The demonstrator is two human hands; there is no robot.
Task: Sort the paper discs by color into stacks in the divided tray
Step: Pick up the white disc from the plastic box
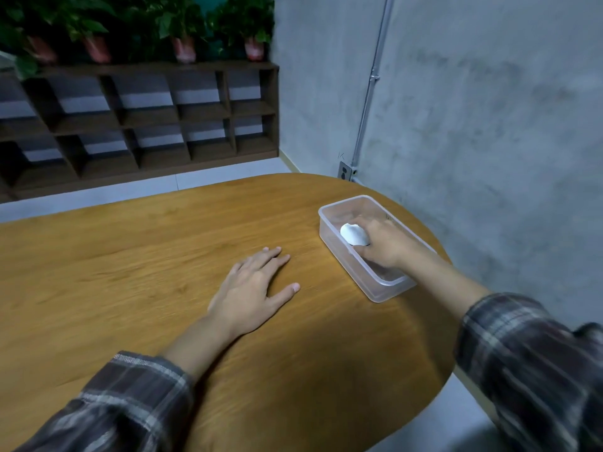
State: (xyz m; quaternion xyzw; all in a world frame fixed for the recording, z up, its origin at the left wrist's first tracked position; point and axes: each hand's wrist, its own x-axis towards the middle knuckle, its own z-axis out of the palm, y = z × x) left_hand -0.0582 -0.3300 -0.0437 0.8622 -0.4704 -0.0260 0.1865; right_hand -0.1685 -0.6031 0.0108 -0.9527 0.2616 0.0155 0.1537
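The big brown wooden table [163, 256] holds a clear plastic tray [378, 298] near its right edge. The left hand [257, 288] lies flat on the wood, fingers straight. The right hand [388, 243] is inside the tray and pinches a round white paper disc [353, 234] (maybe a few). I think it is placing whites; next it must lay them flat. The blur hides any divider, and I see no other colours.
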